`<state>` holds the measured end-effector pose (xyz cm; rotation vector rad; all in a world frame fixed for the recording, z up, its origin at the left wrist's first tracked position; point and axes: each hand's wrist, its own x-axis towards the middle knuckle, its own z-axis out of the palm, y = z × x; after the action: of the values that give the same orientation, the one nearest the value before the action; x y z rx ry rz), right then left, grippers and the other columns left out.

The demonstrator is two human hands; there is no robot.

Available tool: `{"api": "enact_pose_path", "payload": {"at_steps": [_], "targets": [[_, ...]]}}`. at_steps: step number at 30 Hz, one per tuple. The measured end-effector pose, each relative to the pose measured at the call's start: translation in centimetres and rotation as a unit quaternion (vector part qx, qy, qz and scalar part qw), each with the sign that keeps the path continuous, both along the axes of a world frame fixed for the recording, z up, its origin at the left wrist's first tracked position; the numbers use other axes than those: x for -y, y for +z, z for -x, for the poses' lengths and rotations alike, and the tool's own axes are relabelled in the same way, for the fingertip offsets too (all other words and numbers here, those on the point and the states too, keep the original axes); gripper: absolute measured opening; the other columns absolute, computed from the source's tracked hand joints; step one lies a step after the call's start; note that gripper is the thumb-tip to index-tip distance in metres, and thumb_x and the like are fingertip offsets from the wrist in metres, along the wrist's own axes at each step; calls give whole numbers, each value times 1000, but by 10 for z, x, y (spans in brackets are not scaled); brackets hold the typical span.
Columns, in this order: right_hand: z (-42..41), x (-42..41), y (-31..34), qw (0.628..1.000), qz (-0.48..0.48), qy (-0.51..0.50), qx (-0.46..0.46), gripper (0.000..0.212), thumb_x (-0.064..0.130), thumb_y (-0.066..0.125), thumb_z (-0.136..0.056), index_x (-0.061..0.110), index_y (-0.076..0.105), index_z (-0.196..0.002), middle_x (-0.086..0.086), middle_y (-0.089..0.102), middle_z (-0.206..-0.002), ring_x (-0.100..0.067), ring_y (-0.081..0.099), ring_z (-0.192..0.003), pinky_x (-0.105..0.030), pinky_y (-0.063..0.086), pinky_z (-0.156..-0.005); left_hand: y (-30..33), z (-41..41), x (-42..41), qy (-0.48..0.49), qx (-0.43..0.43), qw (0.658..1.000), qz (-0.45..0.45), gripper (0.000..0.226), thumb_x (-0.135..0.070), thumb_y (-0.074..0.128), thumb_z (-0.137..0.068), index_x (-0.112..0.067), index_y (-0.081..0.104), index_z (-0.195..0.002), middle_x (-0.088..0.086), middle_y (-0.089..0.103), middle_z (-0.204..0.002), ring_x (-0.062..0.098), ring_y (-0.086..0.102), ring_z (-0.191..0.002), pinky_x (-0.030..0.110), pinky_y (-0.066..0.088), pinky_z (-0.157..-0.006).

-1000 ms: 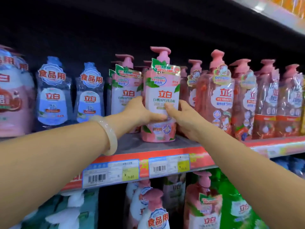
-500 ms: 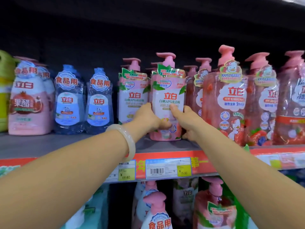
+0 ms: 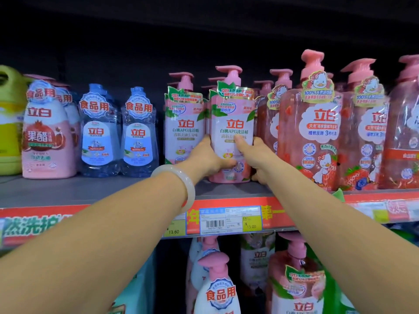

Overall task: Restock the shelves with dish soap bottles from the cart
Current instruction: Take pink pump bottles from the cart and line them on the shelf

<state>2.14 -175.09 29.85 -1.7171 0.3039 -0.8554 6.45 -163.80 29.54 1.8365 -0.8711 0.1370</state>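
A pink pump bottle of dish soap (image 3: 232,114) with a white and green label stands upright on the grey shelf (image 3: 90,191). My left hand (image 3: 209,156) grips its left side and my right hand (image 3: 254,155) grips its right side, thumb across the label. A matching pink bottle (image 3: 183,123) stands just left of it, and more pump tops show behind. A pale bangle (image 3: 181,184) sits on my left wrist.
Red strawberry pump bottles (image 3: 310,132) crowd the shelf to the right. Two clear blue bottles (image 3: 118,137), a pink pomegranate bottle (image 3: 46,137) and a green jug (image 3: 9,118) stand to the left. Price tags (image 3: 229,220) line the shelf edge; more bottles (image 3: 217,288) fill the shelf below.
Both hands have pushed the bottle further back on the shelf, level with its neighbour. The view has shifted left and closer.
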Motion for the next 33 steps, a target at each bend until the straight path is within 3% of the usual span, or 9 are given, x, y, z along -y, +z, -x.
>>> {"api": "enact_pose_path", "payload": {"at_steps": [6,11,13,15,18,21,24,28,33], "targets": [[3,-4,1,1000,-3,1,-14,51,40,50,-95,10,37,-134,-8,54,-132,-28,56,-115,-33,40,-78,0,2,-2,0,-3,1000,0,70,-10,78,-74,-11,40,-133,6,57,-128,14,53,-101,21,41,-85],[6,-5,3,998,-3,-28,-62,68,47,49,-92,5,28,-142,-10,46,-139,-30,49,-122,-36,39,-84,3,8,-8,16,-12,999,-35,63,-14,75,-79,-9,40,-132,-1,56,-119,13,52,-98,23,41,-81],[14,-9,9,996,40,-50,-65,65,39,51,-94,1,28,-141,-7,47,-135,-27,48,-122,-31,37,-83,9,11,-18,55,16,996,-67,71,-23,72,-82,-7,31,-138,-2,48,-124,16,50,-107,24,39,-82],[26,-22,17,987,125,-73,-74,60,30,55,-93,0,29,-138,-5,49,-129,-27,50,-120,-31,43,-87,17,17,-34,100,78,986,-111,79,-29,69,-84,-5,25,-144,7,41,-143,22,45,-125,28,40,-89],[45,-58,27,938,299,-104,-141,59,29,56,-92,4,29,-139,-18,43,-138,-36,49,-121,-42,44,-98,26,30,-71,152,191,947,-209,76,-34,68,-84,-4,30,-143,14,38,-146,28,40,-131,32,37,-100],[56,-117,28,857,475,-85,-180,59,30,57,-92,5,33,-139,-20,38,-143,-35,43,-127,-37,38,-100,26,39,-126,185,291,900,-268,54,-35,68,-81,-7,49,-124,19,53,-125,34,50,-117,37,42,-91],[55,-192,21,801,571,-38,-172,50,26,59,-90,4,40,-131,-20,42,-136,-34,45,-123,-37,40,-95,18,48,-201,235,335,852,-325,44,-28,66,-80,-9,52,-117,17,53,-119,36,52,-112,43,46,-90],[50,-329,3,760,638,42,-122,41,23,60,-87,7,48,-122,-19,52,-128,-37,52,-117,-40,44,-90,-9,68,-343,294,325,794,-422,57,-29,68,-80,-11,45,-129,16,49,-128,35,50,-118,45,45,-97],[63,-535,-32,698,692,157,-97,45,24,63,-86,8,50,-125,-16,56,-128,-32,54,-116,-34,47,-89,-60,121,-557,385,200,744,-509,61,-33,66,-81,-11,43,-134,15,47,-130,35,48,-120,44,43,-95]]}}
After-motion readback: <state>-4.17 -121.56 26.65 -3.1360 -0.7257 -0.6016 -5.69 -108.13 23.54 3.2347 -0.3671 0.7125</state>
